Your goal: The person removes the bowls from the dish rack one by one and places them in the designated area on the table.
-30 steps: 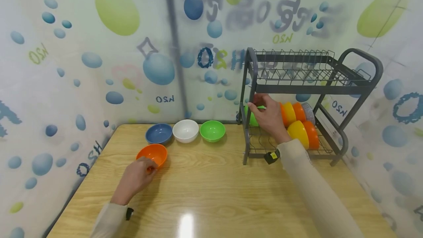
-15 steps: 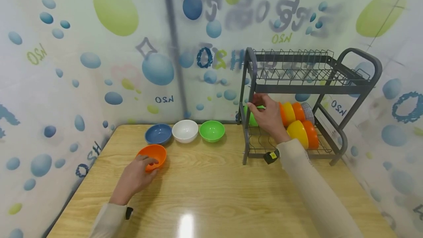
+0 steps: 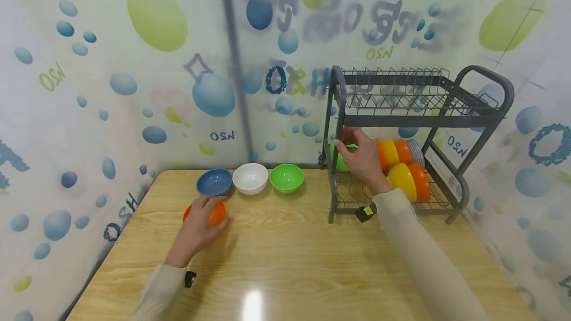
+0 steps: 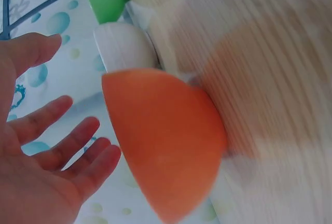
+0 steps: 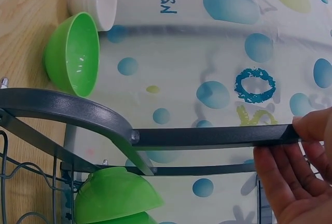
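Observation:
Fingers spread, my left hand hovers over the near side of the orange bowl, holding nothing. The left wrist view shows that hand apart from the orange bowl, which rests on the wooden table. My right hand grips the left front post of the grey dish rack. In the right wrist view the thumb and fingers of this hand lie on opposite sides of the dark post. Green bowls sit in the rack's lower tier near it.
Blue, white and green bowls stand in a row along the back edge of the table. Several yellow and orange bowls lean in the lower tier, with a patterned one at the right.
My left hand has let go of the orange bowl's near rim, spread its fingers and moved slightly right and forward over the bowl. My right hand has stayed on the post.

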A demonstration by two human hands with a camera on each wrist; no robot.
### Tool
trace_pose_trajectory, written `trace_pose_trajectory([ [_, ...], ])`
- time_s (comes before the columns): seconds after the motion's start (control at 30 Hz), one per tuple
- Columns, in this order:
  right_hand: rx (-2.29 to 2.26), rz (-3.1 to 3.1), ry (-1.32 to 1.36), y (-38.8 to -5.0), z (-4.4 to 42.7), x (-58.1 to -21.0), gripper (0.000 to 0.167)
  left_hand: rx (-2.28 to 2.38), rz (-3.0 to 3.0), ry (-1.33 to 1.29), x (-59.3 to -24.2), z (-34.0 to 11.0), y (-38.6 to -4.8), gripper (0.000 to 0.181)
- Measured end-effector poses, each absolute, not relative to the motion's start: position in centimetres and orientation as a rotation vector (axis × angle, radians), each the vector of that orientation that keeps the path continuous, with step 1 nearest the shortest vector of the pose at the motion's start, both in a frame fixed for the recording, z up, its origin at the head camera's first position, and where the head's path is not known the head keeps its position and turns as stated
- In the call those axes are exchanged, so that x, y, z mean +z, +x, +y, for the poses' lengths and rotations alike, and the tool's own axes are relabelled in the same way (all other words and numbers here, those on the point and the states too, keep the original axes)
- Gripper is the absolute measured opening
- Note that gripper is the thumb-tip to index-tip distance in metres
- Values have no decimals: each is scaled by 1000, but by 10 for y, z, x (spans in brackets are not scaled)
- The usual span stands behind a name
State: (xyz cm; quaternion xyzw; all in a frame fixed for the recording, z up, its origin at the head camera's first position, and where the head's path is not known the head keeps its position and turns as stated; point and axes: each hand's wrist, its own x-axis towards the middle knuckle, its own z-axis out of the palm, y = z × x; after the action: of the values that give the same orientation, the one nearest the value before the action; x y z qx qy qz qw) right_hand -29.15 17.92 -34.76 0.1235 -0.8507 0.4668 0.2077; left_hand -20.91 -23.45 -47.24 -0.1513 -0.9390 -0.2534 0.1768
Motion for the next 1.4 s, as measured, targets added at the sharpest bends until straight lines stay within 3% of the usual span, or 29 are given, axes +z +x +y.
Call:
trace_pose_trajectory([
  [0.4,1307,-2361,348,-290,178,-349,30,-794,-2721,-417,-459,-193,-230,70],
  [0.97,1321,-2342,335,-290,175,-350,30,-1138,-2605,-688,-426,-104,-263,73],
  [1.4,1281,-2347,366,-288,178,-351,33,-1429,-2562,-762,-390,-55,-284,89],
])
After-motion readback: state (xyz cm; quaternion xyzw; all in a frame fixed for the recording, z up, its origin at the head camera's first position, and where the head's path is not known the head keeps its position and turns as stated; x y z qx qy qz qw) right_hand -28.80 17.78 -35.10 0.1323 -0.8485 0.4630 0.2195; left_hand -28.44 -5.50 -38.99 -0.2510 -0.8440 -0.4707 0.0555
